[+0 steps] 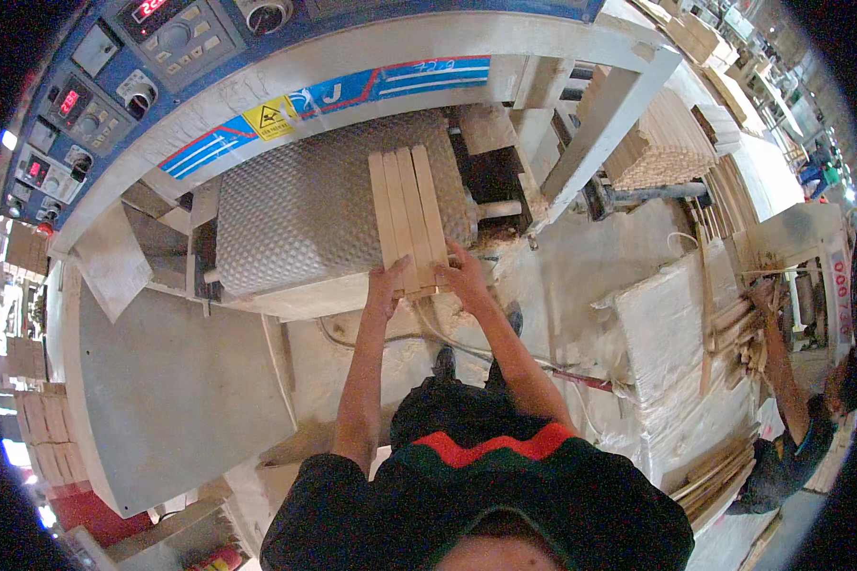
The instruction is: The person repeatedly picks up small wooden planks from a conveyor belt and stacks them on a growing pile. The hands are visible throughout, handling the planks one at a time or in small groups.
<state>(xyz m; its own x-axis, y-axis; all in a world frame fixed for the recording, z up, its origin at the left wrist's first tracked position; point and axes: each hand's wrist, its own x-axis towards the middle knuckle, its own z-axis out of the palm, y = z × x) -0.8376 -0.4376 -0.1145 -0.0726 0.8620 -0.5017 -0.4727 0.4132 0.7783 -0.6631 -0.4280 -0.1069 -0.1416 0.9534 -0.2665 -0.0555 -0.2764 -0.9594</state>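
Two bare hands hold a row of flat wooden sticks [409, 214], about four of them, lying side by side. The sticks rest on the bumpy grey belt [300, 219], near its right end, and their near ends poke out past its front edge. The left hand [387, 284] pinches the near end from the left side, with its thumb along the edge. The right hand [463, 278] pinches the same end from the right side, so the row is pressed together between the two hands. I cannot tell how hard they squeeze, and some fingers are hidden under the wood. The step in hand looks like lining the sticks up straight on the belt. The next move seems to call for both hands to work evenly, so that no stick slips out of line or turns. Above the belt is a blue panel [105, 90] with knobs and red lights, and a yellow sign [270, 117] is stuck on the frame below it.
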